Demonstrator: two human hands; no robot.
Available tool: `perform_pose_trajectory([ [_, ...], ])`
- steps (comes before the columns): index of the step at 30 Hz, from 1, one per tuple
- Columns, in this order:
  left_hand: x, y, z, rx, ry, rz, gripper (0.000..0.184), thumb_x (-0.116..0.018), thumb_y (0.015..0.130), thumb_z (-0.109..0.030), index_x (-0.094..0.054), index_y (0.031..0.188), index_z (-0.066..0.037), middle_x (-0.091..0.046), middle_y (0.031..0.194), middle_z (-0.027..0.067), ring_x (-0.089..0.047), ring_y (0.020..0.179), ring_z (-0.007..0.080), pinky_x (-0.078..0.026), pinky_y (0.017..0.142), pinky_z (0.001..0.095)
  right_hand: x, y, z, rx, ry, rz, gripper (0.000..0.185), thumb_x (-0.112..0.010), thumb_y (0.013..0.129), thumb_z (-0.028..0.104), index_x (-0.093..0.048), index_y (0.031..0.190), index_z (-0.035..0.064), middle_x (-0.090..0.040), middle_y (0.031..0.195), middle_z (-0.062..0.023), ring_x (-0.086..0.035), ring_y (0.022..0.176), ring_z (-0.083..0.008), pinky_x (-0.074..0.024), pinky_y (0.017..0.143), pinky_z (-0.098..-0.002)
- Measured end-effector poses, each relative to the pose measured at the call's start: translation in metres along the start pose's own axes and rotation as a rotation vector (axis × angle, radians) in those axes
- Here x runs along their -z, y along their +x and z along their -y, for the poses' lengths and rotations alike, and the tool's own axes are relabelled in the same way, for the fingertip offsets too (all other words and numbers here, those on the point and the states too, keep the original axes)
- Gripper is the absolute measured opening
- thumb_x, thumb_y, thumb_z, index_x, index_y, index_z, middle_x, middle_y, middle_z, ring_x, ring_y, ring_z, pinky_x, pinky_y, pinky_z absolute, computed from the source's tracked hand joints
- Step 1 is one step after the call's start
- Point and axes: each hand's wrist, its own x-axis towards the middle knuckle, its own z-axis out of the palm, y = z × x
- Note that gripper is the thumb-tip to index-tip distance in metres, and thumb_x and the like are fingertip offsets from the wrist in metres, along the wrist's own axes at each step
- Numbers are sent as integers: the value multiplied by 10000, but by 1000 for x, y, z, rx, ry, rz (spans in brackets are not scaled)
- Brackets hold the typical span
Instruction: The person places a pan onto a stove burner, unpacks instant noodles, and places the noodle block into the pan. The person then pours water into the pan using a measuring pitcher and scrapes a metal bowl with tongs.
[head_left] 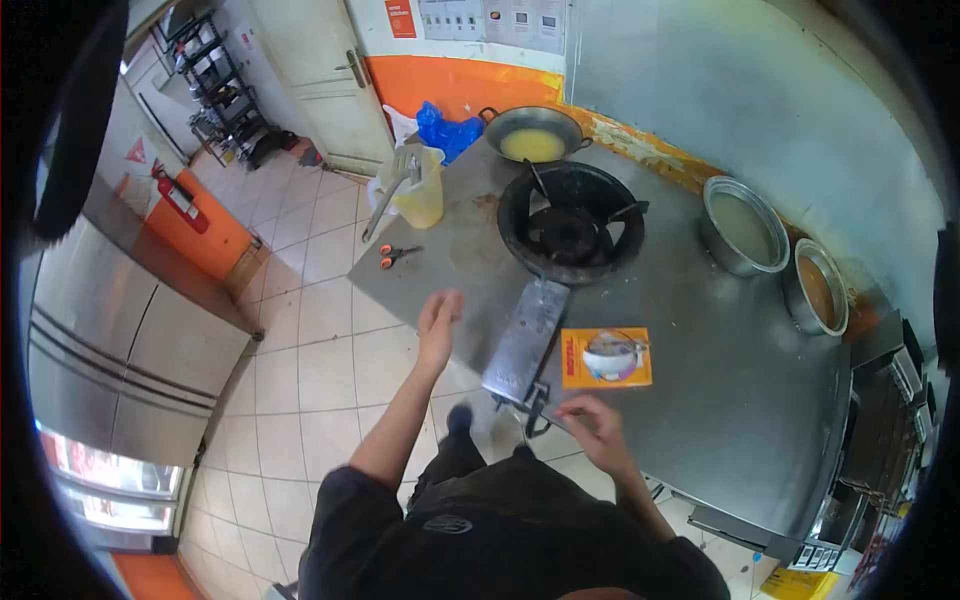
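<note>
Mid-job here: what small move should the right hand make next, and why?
I'd probably ease the right hand forward to the orange box: the hand appears to hold nothing, and the box lies flat on the metal table just ahead of it, with nothing visibly resting on top.

Red fire extinguisher [181, 203] wall-mounted at left, steel cabinet [190, 345] nearer camera. Cream door [312, 80] at back, loaded black rack [218, 82] left of it. Posters [495, 22] above orange wall band [468, 86], blue plastic bag [449, 134] nearby.
</note>
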Motion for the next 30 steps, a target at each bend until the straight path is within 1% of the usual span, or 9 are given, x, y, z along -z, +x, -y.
perform_pose_trajectory([
  [2,-16,96,17,-43,50,62,292,-494,922,-304,-556,1007,-32,-571,884,31,-539,813,110,-437,737,271,6,18,3,5,-49,-171,128,-564,827,2,-597,951,-3,-626,877,-64,-588,838,-134,-453,767,-271],
  [4,-42,201,57,-106,71,-12,353,-519,898,-311,-533,1037,13,-601,1043,117,-566,939,189,-429,822,300,12,29,-4,-40,-3,-406,120,-547,824,-16,-591,936,-4,-616,856,-70,-583,844,-144,-439,794,-271],
  [6,-72,304,96,-67,68,8,401,-533,887,-333,-514,1081,17,-570,1102,155,-566,932,226,-420,861,324,3,46,7,-64,7,-655,95,-539,828,-9,-578,914,-7,-609,828,-75,-579,834,-149,-434,797,-271],
  [9,-123,410,152,84,127,-181,459,-546,877,-322,-452,1163,25,-542,1127,179,-573,935,256,-454,833,368,-11,57,12,-100,-91,-907,51,-531,851,18,-561,885,-6,-593,812,-72,-549,774,-130,-430,750,-258],
  [12,-149,424,111,365,-195,-38,521,-531,882,-297,-360,1236,45,-538,1106,183,-591,933,289,-525,726,396,-27,62,8,-162,-109,-1040,40,-531,858,24,-555,878,-1,-587,791,-68,-538,738,-123,-428,726,-251],
  [15,-161,451,130,395,-386,82,485,-517,879,-235,-335,1214,64,-532,1078,194,-621,854,299,-565,597,385,-44,57,5,-242,-136,-1118,36,-531,854,15,-554,879,4,-589,763,-74,-540,726,-125,-435,724,-254],
  [18,-163,473,147,390,-336,186,387,-516,855,-116,-356,1129,104,-519,1053,234,-638,777,289,-587,583,369,-59,53,6,-292,-102,-1192,35,-528,853,10,-555,874,4,-588,756,-73,-535,718,-123,-435,718,-251],
  [22,-172,490,151,401,-417,120,308,-541,791,1,-382,998,164,-530,973,253,-640,733,307,-604,554,377,-72,50,4,-310,-41,-1248,38,-523,852,7,-556,871,2,-585,758,-72,-524,706,-120,-429,711,-246],
  [30,-171,475,115,341,-354,68,271,-567,768,-3,-453,958,152,-563,934,237,-638,712,289,-600,533,369,-82,38,4,-314,-23,-1225,63,-555,829,15,-573,884,-10,-612,786,-83,-574,761,-130,-455,739,-253],
])
